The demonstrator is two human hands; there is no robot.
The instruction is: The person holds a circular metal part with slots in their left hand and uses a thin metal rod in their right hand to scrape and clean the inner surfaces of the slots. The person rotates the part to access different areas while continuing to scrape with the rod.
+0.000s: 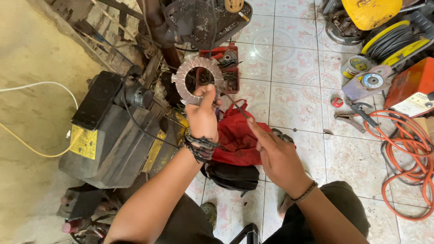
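This is a repair workshop — a grimy black machine point(106, 131) sits at left on the patterned tile floor point(294, 99), an orange welding unit point(411, 88) and coiled orange hose point(409, 158) at right, a red tray of parts point(224, 63) at upper centre.

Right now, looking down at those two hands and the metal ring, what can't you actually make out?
- Head view: the near edge of the toothed metal ring is hidden by the left hand.
- The thin dark rod in the right hand: its near end is covered by the fingers, and its far tip is lost against the clutter.
- The yellow machine is cut off by the top edge.
- The red box holds parts too small to identify.
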